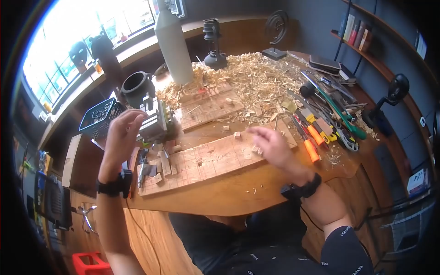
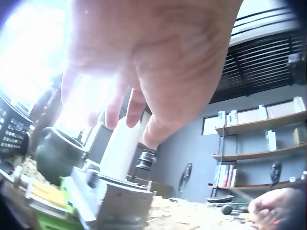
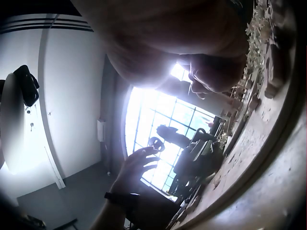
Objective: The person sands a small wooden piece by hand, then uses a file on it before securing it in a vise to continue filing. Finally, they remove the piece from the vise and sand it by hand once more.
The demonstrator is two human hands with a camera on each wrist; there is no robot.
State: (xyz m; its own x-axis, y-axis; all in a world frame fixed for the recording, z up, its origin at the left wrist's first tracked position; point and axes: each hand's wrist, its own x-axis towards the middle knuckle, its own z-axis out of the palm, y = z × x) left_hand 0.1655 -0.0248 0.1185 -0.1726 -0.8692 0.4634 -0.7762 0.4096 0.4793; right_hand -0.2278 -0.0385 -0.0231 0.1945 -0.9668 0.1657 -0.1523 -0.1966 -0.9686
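Your left hand [image 1: 120,137] hangs raised with fingers loosely spread, holding nothing, above the small grey-and-green bench machine [image 1: 155,123]. Your right hand [image 1: 271,145] rests low over the right end of the long gridded wooden board [image 1: 201,162], beside small wooden blocks [image 1: 237,134]; whether it pinches anything you cannot tell.

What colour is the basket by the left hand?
Blue, with a mesh pattern; the basket shows best in the head view.

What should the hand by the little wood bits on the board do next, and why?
Probably lower the right hand a little and pinch one small wood block lying on the near carved board. Its fingers hover just over the loose pieces, holding nothing. The left hand is raised, open and empty.
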